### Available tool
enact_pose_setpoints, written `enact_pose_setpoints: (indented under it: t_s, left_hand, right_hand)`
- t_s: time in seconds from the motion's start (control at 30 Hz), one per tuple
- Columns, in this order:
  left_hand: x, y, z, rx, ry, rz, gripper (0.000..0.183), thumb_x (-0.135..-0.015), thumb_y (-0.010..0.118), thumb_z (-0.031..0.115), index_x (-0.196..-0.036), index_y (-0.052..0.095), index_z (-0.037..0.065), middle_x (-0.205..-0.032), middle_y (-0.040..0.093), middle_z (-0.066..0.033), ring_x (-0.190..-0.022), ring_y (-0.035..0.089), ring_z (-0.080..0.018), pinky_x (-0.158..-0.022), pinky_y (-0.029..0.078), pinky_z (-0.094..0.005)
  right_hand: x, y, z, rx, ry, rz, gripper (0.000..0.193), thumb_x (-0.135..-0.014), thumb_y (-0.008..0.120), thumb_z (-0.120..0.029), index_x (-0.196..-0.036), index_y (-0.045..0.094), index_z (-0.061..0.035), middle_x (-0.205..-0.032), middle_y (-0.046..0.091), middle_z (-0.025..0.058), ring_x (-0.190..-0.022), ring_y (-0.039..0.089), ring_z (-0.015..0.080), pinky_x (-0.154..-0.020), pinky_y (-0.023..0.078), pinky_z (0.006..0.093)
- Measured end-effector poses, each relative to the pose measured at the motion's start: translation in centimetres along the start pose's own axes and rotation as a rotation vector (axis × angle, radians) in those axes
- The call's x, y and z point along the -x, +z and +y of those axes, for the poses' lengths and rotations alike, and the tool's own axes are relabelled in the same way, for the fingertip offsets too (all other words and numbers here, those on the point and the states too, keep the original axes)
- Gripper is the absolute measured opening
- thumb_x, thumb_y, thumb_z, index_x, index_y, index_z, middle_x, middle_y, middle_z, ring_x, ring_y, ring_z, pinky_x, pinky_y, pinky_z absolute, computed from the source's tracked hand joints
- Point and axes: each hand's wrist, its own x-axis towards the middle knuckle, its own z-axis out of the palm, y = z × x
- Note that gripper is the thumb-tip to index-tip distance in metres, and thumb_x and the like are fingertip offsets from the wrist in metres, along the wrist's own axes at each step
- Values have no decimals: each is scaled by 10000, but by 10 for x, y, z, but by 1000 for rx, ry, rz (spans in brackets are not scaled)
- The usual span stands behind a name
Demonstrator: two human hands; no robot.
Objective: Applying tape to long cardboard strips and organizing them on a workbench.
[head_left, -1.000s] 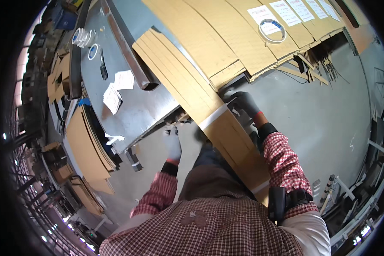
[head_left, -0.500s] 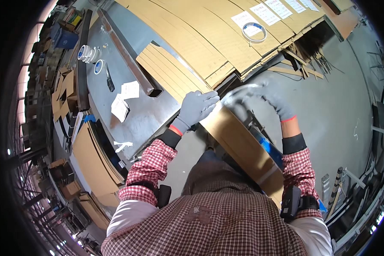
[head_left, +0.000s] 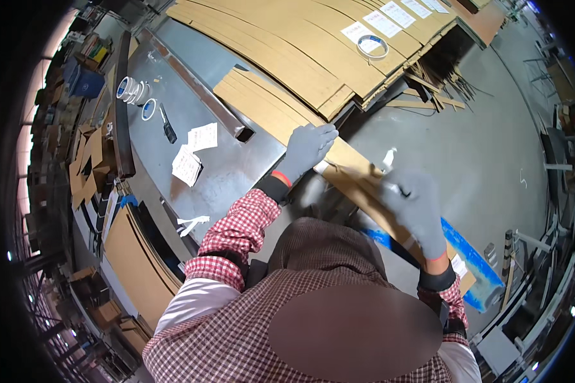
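In the head view, the grey-gloved left hand (head_left: 306,153) rests on long tan cardboard strips (head_left: 262,99), fingers fairly straight and together. A small white patch (head_left: 321,167) shows just below those fingers; the grey metal bench (head_left: 236,172) lies to their left. The grey-gloved right hand (head_left: 418,207) blurs, apparently curled; I cannot tell its hold.

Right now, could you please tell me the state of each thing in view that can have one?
Left hand: gloved, over cardboard strips
Right hand: gloved, blurred, grip unclear
Cardboard strips: lying flat
Rightmost tape roll: lying flat
Square tube: end open
Black cutter: blade unclear
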Motion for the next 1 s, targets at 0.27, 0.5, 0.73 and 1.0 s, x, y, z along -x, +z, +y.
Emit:
enact_pose_setpoints:
  t_s: [0.27, 0.5, 0.73, 1.0]
  left_hand:
    - [2, 10, -5, 36, 45, 99, 217, -865, 635, 246, -1047, 729, 173, -1120, 706, -7, -738, 646, -261, -667, 534, -381]
    - [-2, 3, 3, 28, 65, 125, 198, -867, 655, 223, -1029, 748, 156, -1095, 722, -36, -757, 664, -262, -681, 536, -368]
    - [1, 6, -4, 53, 71, 128, 197, -872, 652, 217, -1030, 750, 154, -1101, 719, -27, -757, 659, -270, -679, 538, -364]
    - [-3, 2, 0, 108, 105, 109, 230, -887, 639, 222, -1072, 744, 134, -1130, 713, -77, -894, 689, -260, -806, 540, -361]
  right_hand:
    - [92, 73, 1, 308, -234, -324, 85, -798, 639, -148, -734, 611, -99, -754, 648, 87, -666, 632, 292, -629, 503, 402]
    - [157, 104, 38, 300, -42, -252, 167, -840, 658, -219, -792, 604, -69, -734, 601, 138, -694, 607, 328, -635, 476, 431]
    - [208, 88, 42, 46, 218, -109, 103, -824, 600, -168, -778, 621, -78, -742, 631, 165, -703, 633, 364, -651, 499, 465]
    - [451, 121, 276, 459, 832, -345, 134, -789, 622, -205, -782, 662, -77, -765, 644, 169, -712, 629, 362, -628, 499, 432]
